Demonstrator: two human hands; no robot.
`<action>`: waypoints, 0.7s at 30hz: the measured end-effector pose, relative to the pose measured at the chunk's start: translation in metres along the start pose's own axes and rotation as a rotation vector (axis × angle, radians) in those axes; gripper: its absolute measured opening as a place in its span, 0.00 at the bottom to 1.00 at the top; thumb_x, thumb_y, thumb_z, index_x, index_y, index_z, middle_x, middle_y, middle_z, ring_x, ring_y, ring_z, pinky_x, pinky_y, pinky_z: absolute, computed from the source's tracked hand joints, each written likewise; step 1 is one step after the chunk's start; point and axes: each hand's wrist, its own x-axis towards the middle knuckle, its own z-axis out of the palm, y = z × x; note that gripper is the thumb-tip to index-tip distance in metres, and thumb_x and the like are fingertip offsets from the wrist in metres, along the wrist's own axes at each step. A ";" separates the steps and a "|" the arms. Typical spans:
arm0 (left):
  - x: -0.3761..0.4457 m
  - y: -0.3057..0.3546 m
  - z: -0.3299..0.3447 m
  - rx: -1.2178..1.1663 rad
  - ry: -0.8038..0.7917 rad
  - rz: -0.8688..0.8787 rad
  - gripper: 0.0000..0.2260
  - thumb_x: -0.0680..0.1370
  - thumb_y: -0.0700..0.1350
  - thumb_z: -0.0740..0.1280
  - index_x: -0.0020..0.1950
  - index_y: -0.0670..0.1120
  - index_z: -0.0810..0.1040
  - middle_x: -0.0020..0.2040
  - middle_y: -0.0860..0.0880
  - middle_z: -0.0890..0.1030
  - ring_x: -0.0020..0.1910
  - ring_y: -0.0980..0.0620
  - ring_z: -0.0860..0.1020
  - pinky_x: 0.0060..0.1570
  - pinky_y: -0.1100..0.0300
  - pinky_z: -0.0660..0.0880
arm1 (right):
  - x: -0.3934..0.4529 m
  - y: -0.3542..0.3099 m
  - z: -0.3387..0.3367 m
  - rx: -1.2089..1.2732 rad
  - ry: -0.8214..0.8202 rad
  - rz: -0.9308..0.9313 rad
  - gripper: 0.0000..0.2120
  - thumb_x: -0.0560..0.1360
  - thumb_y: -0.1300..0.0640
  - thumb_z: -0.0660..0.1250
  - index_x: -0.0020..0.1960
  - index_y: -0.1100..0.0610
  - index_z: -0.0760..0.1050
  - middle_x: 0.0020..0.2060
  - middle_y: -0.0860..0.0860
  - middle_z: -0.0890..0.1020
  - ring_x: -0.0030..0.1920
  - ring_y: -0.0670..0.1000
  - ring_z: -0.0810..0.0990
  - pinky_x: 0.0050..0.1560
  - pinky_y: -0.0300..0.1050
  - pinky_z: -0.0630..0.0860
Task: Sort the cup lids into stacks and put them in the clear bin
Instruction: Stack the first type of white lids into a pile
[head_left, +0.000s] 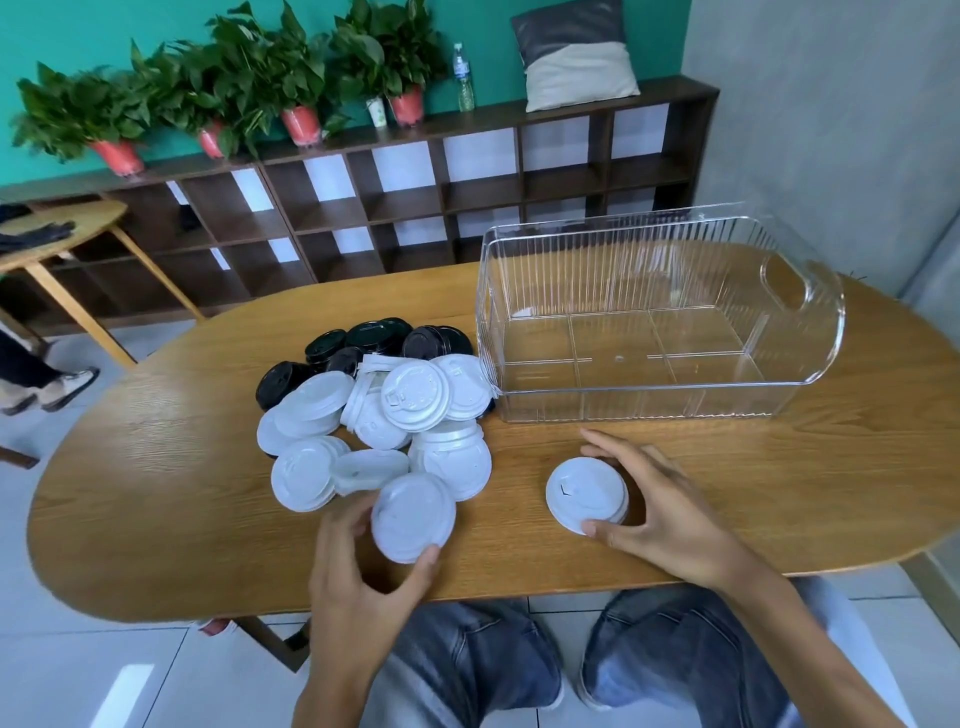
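Stacking is clearly the step here: the left hand (363, 566) pinches a round white plastic cup lid (413, 517) between thumb and fingers at the near edge of the heap, while the right hand (660, 504) cups a short stack of matching white lids (587, 493) sitting on the oval wooden table (156, 467), thumb on the near rim and fingers round the far side.

To do it well, I'd say keep that right hand steadying the stack and drop the new lid on rim-aligned, same way up (they nest badly if one's flipped).

The loose pile of white lids (379, 431) sits just left of the stack, with the black plastic lids (374, 338) heaped behind it. The clear ribbed plastic bin (660, 312) stands just beyond the stack, empty so far, its left wall touching or nearly touching the pile.

Room-wise: open tabletop lies between stack and bin, but the stack sits fairly near the table's front edge, so I'd lift it rather than slide it.
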 end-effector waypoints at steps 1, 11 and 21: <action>-0.001 0.005 0.006 -0.017 -0.026 0.012 0.29 0.68 0.60 0.76 0.65 0.56 0.73 0.62 0.59 0.76 0.61 0.58 0.75 0.59 0.72 0.69 | 0.000 0.000 0.000 -0.003 -0.001 -0.005 0.43 0.69 0.38 0.76 0.74 0.28 0.53 0.65 0.23 0.66 0.69 0.30 0.60 0.66 0.40 0.57; 0.019 0.062 0.081 -0.183 -0.326 0.048 0.31 0.70 0.58 0.77 0.70 0.60 0.70 0.66 0.64 0.75 0.67 0.58 0.74 0.64 0.67 0.71 | -0.002 -0.004 -0.006 0.121 -0.044 -0.002 0.41 0.69 0.44 0.72 0.76 0.32 0.56 0.65 0.30 0.69 0.70 0.40 0.68 0.72 0.51 0.65; 0.024 0.069 0.103 -0.097 -0.421 0.103 0.34 0.70 0.64 0.75 0.71 0.64 0.64 0.63 0.64 0.72 0.64 0.66 0.72 0.62 0.74 0.65 | -0.005 -0.004 -0.012 0.279 -0.036 -0.003 0.33 0.72 0.59 0.61 0.75 0.40 0.63 0.68 0.41 0.72 0.70 0.46 0.70 0.65 0.37 0.66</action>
